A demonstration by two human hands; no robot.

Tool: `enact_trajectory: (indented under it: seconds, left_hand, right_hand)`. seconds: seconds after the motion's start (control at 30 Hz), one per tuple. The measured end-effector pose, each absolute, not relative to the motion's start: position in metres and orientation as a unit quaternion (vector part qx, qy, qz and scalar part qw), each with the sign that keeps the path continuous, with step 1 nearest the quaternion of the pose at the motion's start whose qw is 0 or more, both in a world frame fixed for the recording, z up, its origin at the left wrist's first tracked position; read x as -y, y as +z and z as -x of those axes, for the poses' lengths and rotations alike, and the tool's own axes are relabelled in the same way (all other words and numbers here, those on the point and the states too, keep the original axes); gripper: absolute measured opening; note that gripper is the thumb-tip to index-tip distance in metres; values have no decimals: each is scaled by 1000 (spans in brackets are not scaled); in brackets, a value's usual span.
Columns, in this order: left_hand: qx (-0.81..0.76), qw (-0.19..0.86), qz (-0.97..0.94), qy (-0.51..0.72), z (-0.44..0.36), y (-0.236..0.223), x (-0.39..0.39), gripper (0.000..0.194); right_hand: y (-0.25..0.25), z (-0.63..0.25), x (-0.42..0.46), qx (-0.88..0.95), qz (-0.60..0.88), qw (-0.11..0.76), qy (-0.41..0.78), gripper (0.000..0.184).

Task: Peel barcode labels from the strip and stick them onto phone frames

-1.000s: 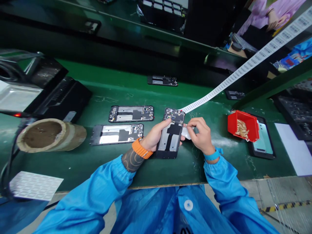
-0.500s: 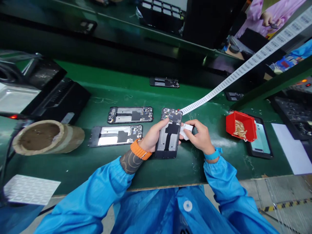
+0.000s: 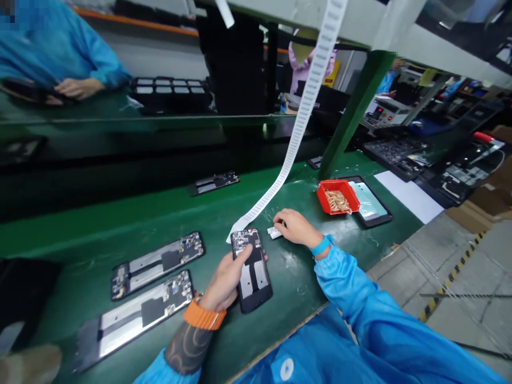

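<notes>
My left hand [image 3: 228,277] grips an opened phone [image 3: 254,282], thumb over its inside, where a circuit board, black film and a grey metal plate show. My right hand [image 3: 296,228] is to the right of that phone, low over the bench, its fingers curled on a small folded white piece [image 3: 274,232] that looks like paper. A long strip of printed labels [image 3: 294,141] hangs down from above, its lower end beside the held phone's top. Two more opened phones, one farther [image 3: 160,262] and one nearer [image 3: 146,314], lie left of my left hand.
Another opened phone [image 3: 215,183] lies at the back of the green bench [image 3: 296,272]. To the right are a red bin [image 3: 321,198] of small tan pieces, a dark tray [image 3: 384,217] and a white sheet [image 3: 412,197]. Across the bench, a person in blue [image 3: 72,42] works.
My right hand has moved away from the phone to the right with the white piece, down near the bench. The view has swung right. My left hand still holds the phone.
</notes>
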State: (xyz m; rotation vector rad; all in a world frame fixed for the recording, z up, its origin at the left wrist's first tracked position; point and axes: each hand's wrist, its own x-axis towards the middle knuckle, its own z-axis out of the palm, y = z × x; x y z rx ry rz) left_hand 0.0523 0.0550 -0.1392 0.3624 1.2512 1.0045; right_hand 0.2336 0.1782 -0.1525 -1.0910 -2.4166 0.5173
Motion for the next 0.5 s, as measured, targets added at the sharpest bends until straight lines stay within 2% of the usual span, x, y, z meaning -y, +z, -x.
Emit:
enact_trajectory:
  seconds: [0.07, 0.17, 0.23, 0.3, 0.37, 0.43, 0.5]
  left_hand:
    - [-557, 666, -180, 462, -54, -144, -50, 51]
    - [-567, 638, -233, 467, -54, -156, -39, 79]
    - [-589, 612, -275, 451, -55, -168, -31, 92]
    - [-620, 573, -310, 438, -56, -181, -23, 101]
    - [-645, 514, -348, 445, -59, -192, -14, 106]
    - [-664, 452, -397, 445, -62, -198, -3, 107]
    - [-679, 406, -457, 407, -63, -195, 9, 101]
  right_hand:
    - [-135, -247, -167, 857, 396, 287, 163, 7]
    - [-97, -290, -144, 810, 400, 403, 144, 14]
    - [-70, -334, -142, 784, 443, 423, 100, 14]
    - [-47, -384, -166, 770, 508, 385, 44, 15]
    - [-30, -431, -213, 743, 594, 309, 8, 16]
    - [-25, -463, -270, 703, 673, 230, -8, 19]
    - [-31, -473, -321, 711, 681, 174, -29, 23]
